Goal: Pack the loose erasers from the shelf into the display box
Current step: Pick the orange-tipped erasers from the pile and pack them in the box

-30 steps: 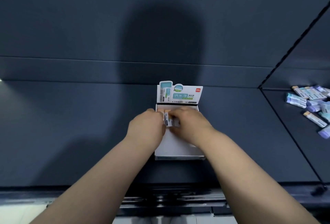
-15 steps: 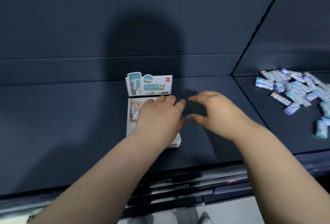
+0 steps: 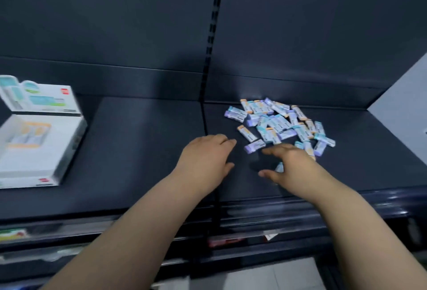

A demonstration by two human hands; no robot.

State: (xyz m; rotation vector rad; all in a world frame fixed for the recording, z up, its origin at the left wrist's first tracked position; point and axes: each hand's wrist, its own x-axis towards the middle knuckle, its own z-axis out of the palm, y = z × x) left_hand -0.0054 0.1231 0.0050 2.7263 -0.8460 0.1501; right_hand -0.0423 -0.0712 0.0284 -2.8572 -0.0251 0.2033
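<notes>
A heap of loose erasers (image 3: 280,123) in blue, purple and orange wrappers lies on the dark shelf (image 3: 143,141), right of the shelf seam. My right hand (image 3: 293,164) hovers at the heap's near edge with fingers spread, holding nothing; one eraser (image 3: 279,167) shows just under it. My left hand (image 3: 205,158) is flat and empty just left of the heap, fingertips near a purple eraser (image 3: 255,146). The white display box (image 3: 67,148) stands at the far left, lid card upright, with a few erasers in its back end.
A slotted upright (image 3: 211,35) divides the dark back panel and continues as a seam across the shelf. A grey wall (image 3: 402,109) bounds the shelf on the right. The shelf's front rail (image 3: 254,211) runs below my forearms, with lower shelves beneath.
Both hands left the display box and moved right to the eraser heap. My view swung right, so the box now sits at the left edge.
</notes>
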